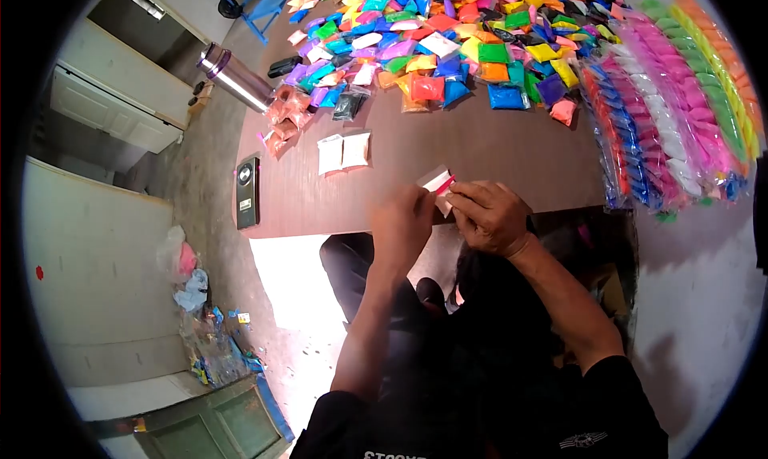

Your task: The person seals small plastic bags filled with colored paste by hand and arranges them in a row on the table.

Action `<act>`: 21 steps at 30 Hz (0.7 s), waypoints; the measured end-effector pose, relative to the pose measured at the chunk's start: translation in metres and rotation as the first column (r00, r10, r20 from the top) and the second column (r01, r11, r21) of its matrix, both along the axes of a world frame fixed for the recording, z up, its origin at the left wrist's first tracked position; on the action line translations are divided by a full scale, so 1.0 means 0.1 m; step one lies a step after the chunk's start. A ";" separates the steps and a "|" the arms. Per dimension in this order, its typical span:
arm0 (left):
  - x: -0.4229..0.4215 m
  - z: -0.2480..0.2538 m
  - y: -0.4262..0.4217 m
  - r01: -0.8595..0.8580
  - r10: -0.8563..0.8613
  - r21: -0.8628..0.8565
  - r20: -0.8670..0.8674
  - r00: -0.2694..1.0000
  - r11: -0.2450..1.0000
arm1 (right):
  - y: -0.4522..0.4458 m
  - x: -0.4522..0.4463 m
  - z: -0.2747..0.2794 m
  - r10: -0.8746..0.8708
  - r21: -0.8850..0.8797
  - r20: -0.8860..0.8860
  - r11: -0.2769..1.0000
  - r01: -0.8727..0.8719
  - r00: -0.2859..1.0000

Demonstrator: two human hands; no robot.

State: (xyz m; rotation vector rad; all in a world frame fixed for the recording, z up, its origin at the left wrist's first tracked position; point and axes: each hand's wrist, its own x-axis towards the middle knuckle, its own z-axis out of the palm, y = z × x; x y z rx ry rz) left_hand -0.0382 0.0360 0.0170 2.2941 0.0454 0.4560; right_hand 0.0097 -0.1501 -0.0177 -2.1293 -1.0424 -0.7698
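Near the table's front edge, a small plastic bag with pale contents and a pinkish-red strip across it is held between my two hands. My left hand has its fingers closed at the bag's left side. From the right, my right hand pinches the bag with thumb and fingers. The fingers cover part of the bag, so its opening cannot be made out. Two pale flat packets lie side by side on the table, up and left of my hands.
A large heap of colourful small packets covers the far part of the brown table. Long bundles of bagged coloured packets hang at the right. On the left are a metal flask, brownish-red packets and a dark phone-like device.
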 end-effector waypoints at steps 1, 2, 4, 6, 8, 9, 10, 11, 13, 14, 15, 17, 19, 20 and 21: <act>-0.01 -0.07 0.04 -0.027 0.027 -0.001 -0.014 1.000 1.000 | 0.00 0.00 0.01 0.004 -0.001 0.000 1.000 -0.004 1.000; -0.02 -0.12 0.08 -0.053 0.053 -0.002 -0.030 0.998 0.999 | 0.01 -0.01 0.04 0.009 0.003 -0.008 1.000 -0.009 1.000; -0.01 -0.12 0.14 -0.074 0.075 0.022 -0.039 0.996 0.997 | 0.02 -0.02 0.06 0.017 0.007 -0.014 1.000 -0.017 1.000; 0.02 -0.16 0.22 -0.090 0.092 0.047 -0.044 0.995 0.995 | 0.01 -0.01 0.07 0.016 0.004 -0.021 1.000 -0.016 1.000; 0.05 -0.25 0.30 -0.145 0.147 0.108 -0.006 0.989 0.983 | 0.00 -0.02 0.08 0.014 0.011 -0.024 1.000 -0.014 1.000; 0.03 -0.20 0.30 -0.136 0.138 0.106 -0.007 0.990 0.985 | -0.01 -0.03 0.08 0.012 0.016 -0.027 1.000 -0.011 1.000; -0.01 -0.15 0.30 -0.154 0.155 0.018 -0.025 0.988 0.988 | -0.01 -0.03 0.07 0.001 0.012 -0.034 1.000 -0.001 0.999; -0.06 -0.10 0.27 -0.174 0.171 -0.071 -0.048 0.984 0.982 | -0.01 -0.02 0.05 0.008 0.013 -0.032 1.000 -0.007 0.999; -0.13 -0.03 0.16 -0.144 0.140 -0.112 -0.045 0.989 0.983 | 0.00 -0.01 0.02 0.013 0.007 -0.035 1.000 -0.013 0.999; -0.16 -0.03 0.12 -0.123 0.120 -0.149 -0.031 0.992 0.981 | 0.00 -0.01 0.01 0.007 0.002 -0.030 1.000 -0.007 1.000; -0.16 -0.09 0.08 -0.074 0.075 -0.053 0.007 0.997 0.996 | 0.00 -0.01 0.00 0.002 -0.001 -0.022 1.000 -0.002 1.000; -0.14 -0.14 0.00 -0.038 0.039 -0.046 0.022 0.999 0.998 | 0.01 -0.01 0.02 0.008 -0.003 -0.022 1.000 -0.008 1.000; -0.09 -0.16 0.01 -0.057 0.057 -0.038 -0.010 0.998 0.998 | 0.01 0.00 0.03 0.009 -0.002 -0.020 1.000 -0.009 1.000; -0.06 -0.19 0.04 -0.069 0.068 -0.026 -0.019 0.998 0.997 | 0.01 -0.01 0.05 0.007 0.002 -0.030 1.000 -0.007 1.000; -0.03 -0.19 0.07 -0.081 0.081 -0.014 -0.027 0.996 0.997 | 0.02 -0.01 0.06 0.006 0.008 -0.039 1.000 -0.006 0.999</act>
